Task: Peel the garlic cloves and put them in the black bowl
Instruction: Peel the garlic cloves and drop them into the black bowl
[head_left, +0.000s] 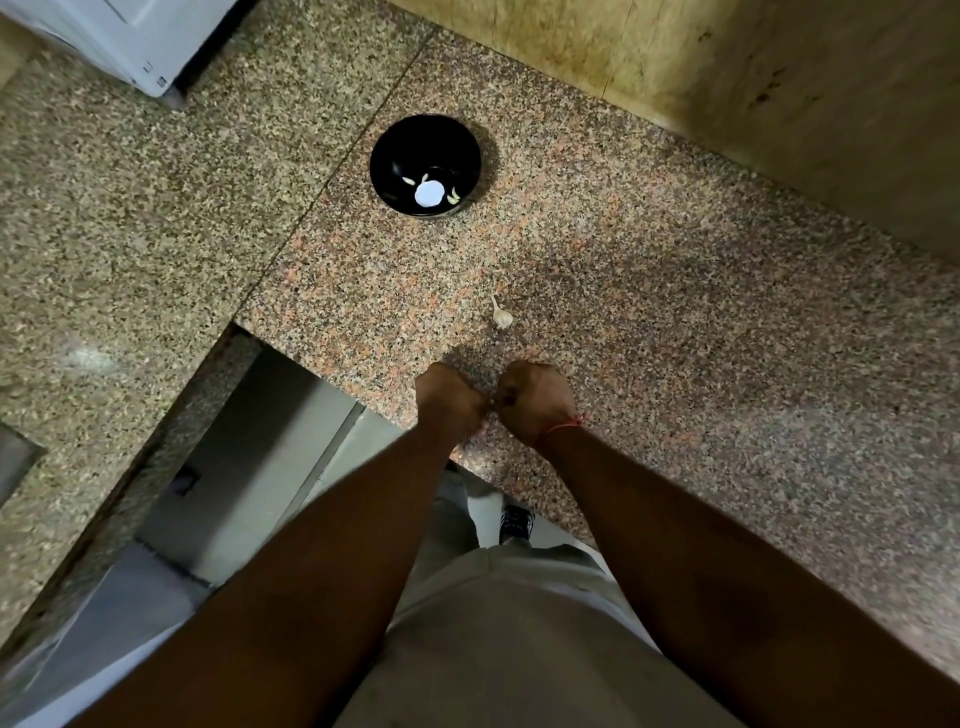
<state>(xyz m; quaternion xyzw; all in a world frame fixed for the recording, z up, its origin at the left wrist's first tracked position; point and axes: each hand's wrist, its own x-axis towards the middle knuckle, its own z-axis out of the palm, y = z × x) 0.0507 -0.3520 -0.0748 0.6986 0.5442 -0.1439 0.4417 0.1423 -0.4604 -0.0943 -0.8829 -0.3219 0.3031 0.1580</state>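
A black bowl (425, 156) stands on the granite counter (675, 322) with a few pale peeled cloves (454, 196) and a bright reflection inside. An unpeeled garlic piece (502, 316) lies on the counter between the bowl and my hands. My left hand (451, 397) and my right hand (535, 397) are close together near the counter's front edge, fingers curled. They meet around something small and pale between them, mostly hidden by the fingers.
A tiled wall (727, 78) rises behind the counter at the right. A white appliance (119, 36) stands at the far left corner. The counter is L-shaped, with floor below the gap (249, 467) at the left of my arms.
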